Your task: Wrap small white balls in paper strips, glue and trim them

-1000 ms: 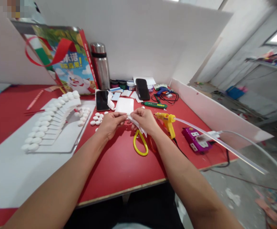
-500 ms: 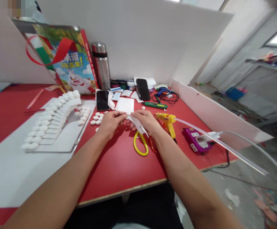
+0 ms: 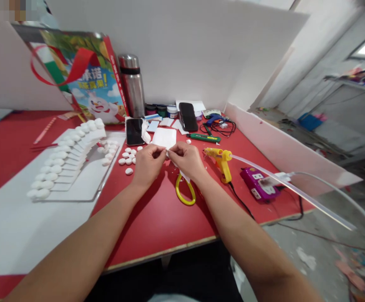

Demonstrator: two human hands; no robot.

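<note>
In the middle of the red table [image 3: 157,209], my left hand [image 3: 149,163] and my right hand [image 3: 187,161] meet, both closed with thumbs and forefingers pinched together. Between the fingertips a small bit of a thin white strip [image 3: 185,176], like paper or tissue, shows. Most of it is hidden, and its tail hangs below my right palm. Yellow-handled scissors [image 3: 176,191] lie partly under my right hand. Several white tablet-shaped discs [image 3: 129,171] rest left of my left hand. Farther left stands a curved white model [image 3: 72,167] edged with similar discs.
A yellow glue gun [image 3: 221,161] with a long glue stick lies right of my hands, beside a purple power strip [image 3: 259,184]. Behind are a green cutter [image 3: 204,138], two phones, including a black phone [image 3: 188,117], a steel flask [image 3: 132,86] and a printed bag [image 3: 97,92].
My right hand has turned over and closed in against my left fingertips. The white strip, plainly visible before, is now mostly covered by the hand.
</note>
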